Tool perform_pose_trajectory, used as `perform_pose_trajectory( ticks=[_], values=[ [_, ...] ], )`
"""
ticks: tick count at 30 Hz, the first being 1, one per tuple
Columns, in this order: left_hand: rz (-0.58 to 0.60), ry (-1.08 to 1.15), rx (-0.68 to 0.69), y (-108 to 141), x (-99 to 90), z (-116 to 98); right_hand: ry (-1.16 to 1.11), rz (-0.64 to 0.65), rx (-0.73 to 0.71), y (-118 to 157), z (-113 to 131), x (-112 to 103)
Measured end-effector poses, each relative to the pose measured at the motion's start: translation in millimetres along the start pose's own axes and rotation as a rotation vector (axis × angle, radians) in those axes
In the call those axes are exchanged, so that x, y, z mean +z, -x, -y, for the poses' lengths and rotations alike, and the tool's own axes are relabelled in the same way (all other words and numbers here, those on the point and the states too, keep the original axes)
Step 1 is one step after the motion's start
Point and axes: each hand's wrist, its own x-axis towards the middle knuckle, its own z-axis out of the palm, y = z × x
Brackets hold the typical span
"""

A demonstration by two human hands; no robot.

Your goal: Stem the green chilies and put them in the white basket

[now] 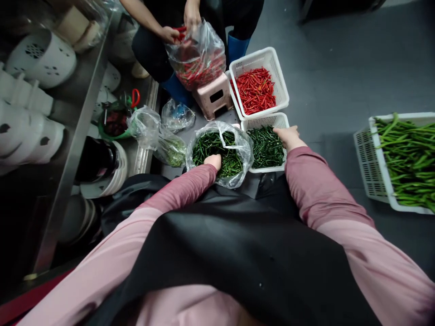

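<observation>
Down in an opened clear plastic bag (pixel 247 158) of thin green chili peppers (pixel 209 146), my left hand (pixel 213 161) rests closed on the peppers. Its fingertips are turned away, so what they grip is hidden. My right hand (pixel 288 137) is at the right rim of a small white basket (pixel 268 170), which holds more dark green chilies (pixel 267 147). Its fingers look curled together, and I cannot make out anything in them. The bag stands directly left of this basket.
Opposite me, a person's hands (pixel 185 27) work over a clear bag of red chilies (pixel 204 68) on a pink stool (pixel 214 96). A basket of red chilies (pixel 256 90) stands behind the green one. Long green peppers (pixel 411 158) fill a basket at right. Metal shelving (pixel 79 122) runs along the left.
</observation>
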Motion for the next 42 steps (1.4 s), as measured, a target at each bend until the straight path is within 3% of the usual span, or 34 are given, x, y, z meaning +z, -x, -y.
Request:
perform_pose_trajectory(
  ticks=[2,4,7,9,12,16,20,24,28,35,39,42],
  values=[
    [0.015,-0.002,0.007,-7,0.0,-2,0.054,-0.081,0.086,5,14,5],
    [0.051,0.000,-0.014,-14,-0.7,-5,-0.010,-0.087,0.079,16,29,12],
    [0.105,-0.018,-0.071,-19,-0.2,-10,-0.165,-0.017,-0.074,43,46,23],
    [0.055,-0.039,-0.048,-16,1.8,-11,-0.259,0.039,-0.139,66,51,29],
    [-0.036,-0.080,0.043,-9,5.2,-9,-0.354,0.140,-0.120,100,52,37],
    [-0.018,-0.093,0.074,-5,5.4,-3,-0.450,0.253,-0.021,123,50,47],
    [-0.039,-0.065,0.046,-8,6.0,2,-0.488,0.258,0.027,118,48,55],
    [-0.092,-0.060,0.016,-3,3.6,-6,-0.447,0.202,-0.029,110,43,61],
    [-0.016,-0.014,0.041,-2,-0.5,-16,-0.332,0.193,-0.078,102,34,65],
    [-0.140,0.035,0.019,-10,2.3,-17,-0.245,0.186,-0.129,84,20,69],
    [-0.098,0.177,-0.036,-2,-8.9,-11,0.019,0.297,-0.244,87,17,70],
    [-0.150,0.244,-0.013,12,-23.5,5,0.320,0.388,-0.403,94,20,73]
  ],
)
